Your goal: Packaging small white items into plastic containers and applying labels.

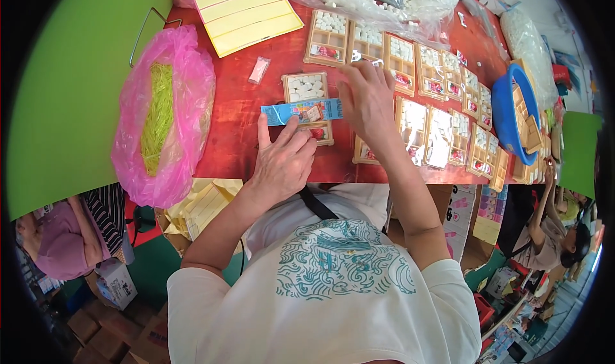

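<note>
A light wooden compartment tray (328, 133) holding white pieces (305, 87) lies before me on the red table. Across its middle runs a blue printed paper strip (274, 115). My left hand (285, 159) rests over the strip and the tray's near part, fingers spread, one fingertip at the strip's left end. A small red picture shows in the near compartment beside those fingers. My right hand (370, 98) hovers at the strip's right end, its fingers loosely bent and apart; nothing shows between them. Part of the strip's right end is hidden by this hand.
Several similar filled trays (400, 59) stand in rows at the right. A blue basin (512, 111) holds wooden pieces. A pink bag (198, 75) of yellow-green shreds sits left. A small pink packet (259, 70), yellow lined sheets (246, 11) and a clear bag (423, 11) of white pieces lie beyond.
</note>
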### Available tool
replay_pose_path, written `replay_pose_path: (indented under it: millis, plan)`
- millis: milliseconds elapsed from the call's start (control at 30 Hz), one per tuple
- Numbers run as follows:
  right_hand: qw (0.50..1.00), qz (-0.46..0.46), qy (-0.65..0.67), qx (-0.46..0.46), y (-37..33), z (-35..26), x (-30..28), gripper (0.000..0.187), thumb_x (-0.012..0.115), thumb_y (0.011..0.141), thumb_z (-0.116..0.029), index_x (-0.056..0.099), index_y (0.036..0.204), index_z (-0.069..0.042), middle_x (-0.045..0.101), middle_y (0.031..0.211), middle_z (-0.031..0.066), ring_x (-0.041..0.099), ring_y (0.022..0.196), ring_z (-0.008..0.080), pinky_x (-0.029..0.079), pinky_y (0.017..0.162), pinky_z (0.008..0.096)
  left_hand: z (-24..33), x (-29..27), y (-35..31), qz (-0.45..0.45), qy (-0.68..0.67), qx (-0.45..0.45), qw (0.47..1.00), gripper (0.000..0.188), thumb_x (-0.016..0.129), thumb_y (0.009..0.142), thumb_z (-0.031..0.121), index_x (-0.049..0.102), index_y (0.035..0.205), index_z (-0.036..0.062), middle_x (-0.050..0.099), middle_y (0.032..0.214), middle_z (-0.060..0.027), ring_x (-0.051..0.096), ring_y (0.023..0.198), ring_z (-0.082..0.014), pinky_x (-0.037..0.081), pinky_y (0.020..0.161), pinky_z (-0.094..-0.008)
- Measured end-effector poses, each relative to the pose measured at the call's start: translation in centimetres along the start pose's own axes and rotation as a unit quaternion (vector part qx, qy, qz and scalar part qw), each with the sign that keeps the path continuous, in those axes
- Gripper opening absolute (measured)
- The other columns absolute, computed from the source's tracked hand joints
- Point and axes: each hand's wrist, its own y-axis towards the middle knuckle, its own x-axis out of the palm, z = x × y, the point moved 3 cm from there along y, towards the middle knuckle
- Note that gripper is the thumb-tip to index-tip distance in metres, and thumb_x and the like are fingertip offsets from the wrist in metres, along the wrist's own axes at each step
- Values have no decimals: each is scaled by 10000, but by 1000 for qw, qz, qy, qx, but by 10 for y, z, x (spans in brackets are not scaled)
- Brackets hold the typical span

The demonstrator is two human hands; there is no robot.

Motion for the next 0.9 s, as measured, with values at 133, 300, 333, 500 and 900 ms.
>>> replay_pose_path:
  millis: [133, 300, 333, 500, 900]
  plan:
    - [992, -53, -28, -111, -31, -33, 4, 308, 623, 799, -86, 630, 1104, -45, 580, 1068, 100, 561, 1001, 260, 370, 938, 446, -1, -1, 0, 8, 3, 10, 1000, 185, 635, 810, 132, 673, 964, 37, 595, 1051, -92, 535, 1179, -324, 119, 1069, -700]
    - [985, -113, -85, -102, -62, -38, 21, 418, 593, 802, -115, 574, 1208, -16, 556, 1159, 104, 537, 1095, 258, 347, 1018, 465, -2, 0, 4, 14, 3, 15, 1000, 159, 618, 796, 98, 655, 940, 41, 594, 1055, -103, 545, 1173, -302, 163, 1071, -650]
    - [985, -111, -85, -102, -63, -39, 21, 418, 593, 802, -115, 574, 1208, -16, 556, 1159, 104, 537, 1095, 258, 347, 1018, 465, -4, 1, 5, 15, 4, 16, 1000, 159, 618, 796, 98, 655, 940, 41, 594, 1055, -103, 545, 1173, -302, 163, 1071, -650]
    - [989, -124, -41, -69, -60, -36, 21, 400, 614, 786, -104, 588, 1178, -28, 564, 1135, 102, 538, 1087, 269, 351, 1009, 466, -12, 9, 13, 32, -17, -5, 999, 312, 597, 793, 79, 634, 1093, -1, 602, 1151, -142, 560, 1090, -275, 365, 914, -463]
    - [991, -102, -36, -82, 13, 0, 53, 233, 608, 858, -166, 614, 1061, -53, 579, 1050, 100, 557, 1022, 277, 402, 900, 432, 0, 16, 11, 11, 83, 15, 996, 446, 666, 789, 214, 607, 1151, -39, 571, 1236, -186, 519, 1131, -310, 370, 940, -504]
